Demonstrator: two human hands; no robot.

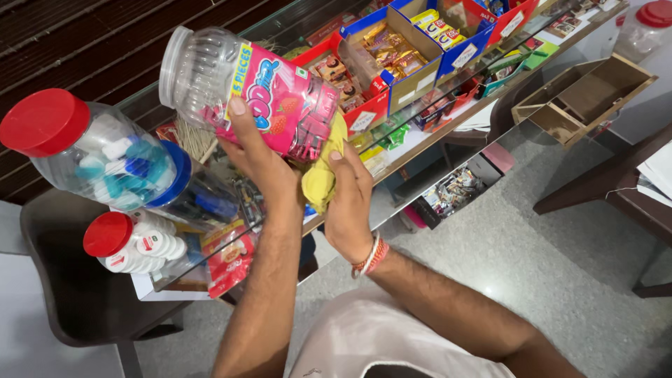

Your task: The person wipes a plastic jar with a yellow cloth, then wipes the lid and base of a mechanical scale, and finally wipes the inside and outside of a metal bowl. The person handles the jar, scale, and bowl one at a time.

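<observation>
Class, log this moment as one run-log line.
left hand: holds clear plastic jar tilted | right hand: presses yellow cloth against jar | below: glass counter

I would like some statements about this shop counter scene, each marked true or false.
1. The left hand holds a clear jar with a pink label. True.
2. The held jar has a red lid on it. False: its mouth is open, with no lid.
3. The right hand presses a yellow cloth against the jar. True.
4. The two jars on the counter at the left have blue lids. False: the big jar and the small jar both have red lids.
5. The right wrist is bare. False: it wears a red and white band.
</observation>
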